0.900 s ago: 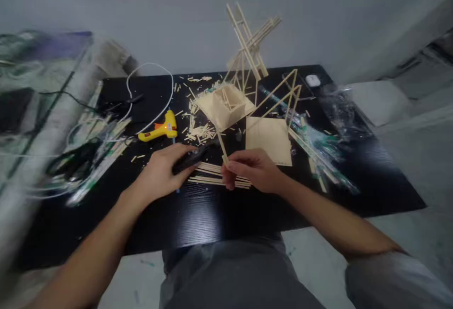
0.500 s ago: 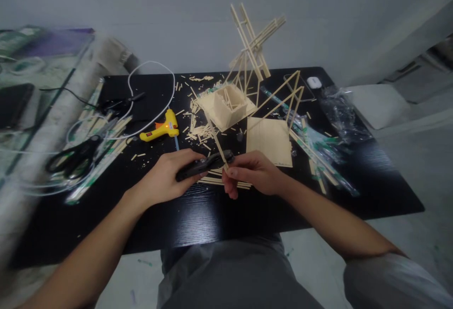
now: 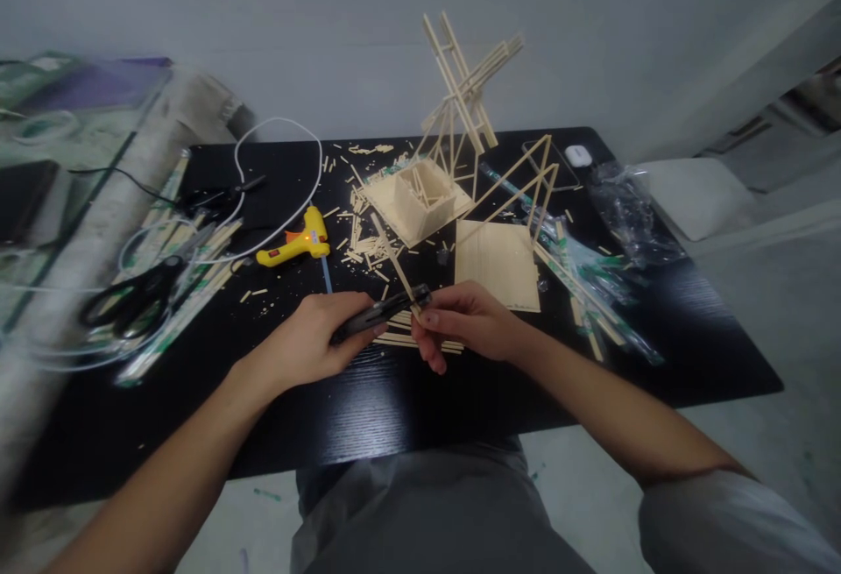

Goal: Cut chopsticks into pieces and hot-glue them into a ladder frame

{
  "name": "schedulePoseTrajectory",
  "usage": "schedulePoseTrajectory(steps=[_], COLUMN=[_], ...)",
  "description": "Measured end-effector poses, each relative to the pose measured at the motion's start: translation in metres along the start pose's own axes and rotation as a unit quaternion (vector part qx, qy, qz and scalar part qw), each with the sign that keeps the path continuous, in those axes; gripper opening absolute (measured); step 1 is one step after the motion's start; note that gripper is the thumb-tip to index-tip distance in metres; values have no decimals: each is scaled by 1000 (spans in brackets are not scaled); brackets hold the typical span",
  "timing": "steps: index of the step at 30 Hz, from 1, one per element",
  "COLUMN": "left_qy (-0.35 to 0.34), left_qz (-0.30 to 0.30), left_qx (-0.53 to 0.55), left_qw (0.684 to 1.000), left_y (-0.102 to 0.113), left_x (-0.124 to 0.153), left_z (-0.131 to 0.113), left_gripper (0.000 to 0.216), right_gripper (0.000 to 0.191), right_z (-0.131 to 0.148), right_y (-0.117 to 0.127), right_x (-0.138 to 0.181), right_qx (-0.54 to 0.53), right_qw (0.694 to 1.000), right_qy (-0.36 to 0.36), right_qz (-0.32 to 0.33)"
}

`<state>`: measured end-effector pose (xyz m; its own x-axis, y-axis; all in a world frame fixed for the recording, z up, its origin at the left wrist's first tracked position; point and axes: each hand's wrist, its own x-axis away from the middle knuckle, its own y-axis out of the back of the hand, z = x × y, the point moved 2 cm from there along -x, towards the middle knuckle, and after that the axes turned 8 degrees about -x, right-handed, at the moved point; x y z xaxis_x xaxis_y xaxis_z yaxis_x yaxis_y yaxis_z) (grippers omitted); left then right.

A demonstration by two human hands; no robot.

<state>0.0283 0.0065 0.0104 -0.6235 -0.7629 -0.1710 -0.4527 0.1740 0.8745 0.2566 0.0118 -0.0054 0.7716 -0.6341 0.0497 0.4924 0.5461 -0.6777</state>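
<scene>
Since the earliest frame, the left hand (image 3: 308, 342) has lifted the slim dark hand tool (image 3: 378, 313) off the tabletop and carried its nose rightward. The far end of the thin pale wooden stick (image 3: 394, 260) has swung further left. Nearest the camera, both forearms reach over a grey-clad lap onto the black rectangular table (image 3: 394, 407). The left hand is closed around the tool's handles. The right hand (image 3: 473, 322) pinches the stick's near end between thumb and fingertips. The tool's nose meets the stick right at that pinch, between the two hands, with the right hand the nearer. From there the stick's long axis runs up and away to the left. Under the hands lies a loose row of pale wooden sticks (image 3: 394, 339). Just beyond sit a flat square wooden panel (image 3: 496, 263), a yellow glue gun (image 3: 295, 245) and, well to the left, black-handled scissors (image 3: 128, 298). Farther back stand an open square wooden box (image 3: 420, 197) and a tall slanted stick frame (image 3: 460, 83).
</scene>
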Motion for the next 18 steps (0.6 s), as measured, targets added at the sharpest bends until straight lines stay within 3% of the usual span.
schedulePoseTrajectory(steps=[18], left_qy=[16], left_qz=[-14], left_qx=[-12], left_qw=[1000], left_y=[-2], left_x=[-1], left_z=[0], left_gripper=[28], right_gripper=[26], right_z=[-4], right_y=[-1], right_x=[0], right_qx=[-40], right_qw=[999], right_qy=[7], right_qz=[-8])
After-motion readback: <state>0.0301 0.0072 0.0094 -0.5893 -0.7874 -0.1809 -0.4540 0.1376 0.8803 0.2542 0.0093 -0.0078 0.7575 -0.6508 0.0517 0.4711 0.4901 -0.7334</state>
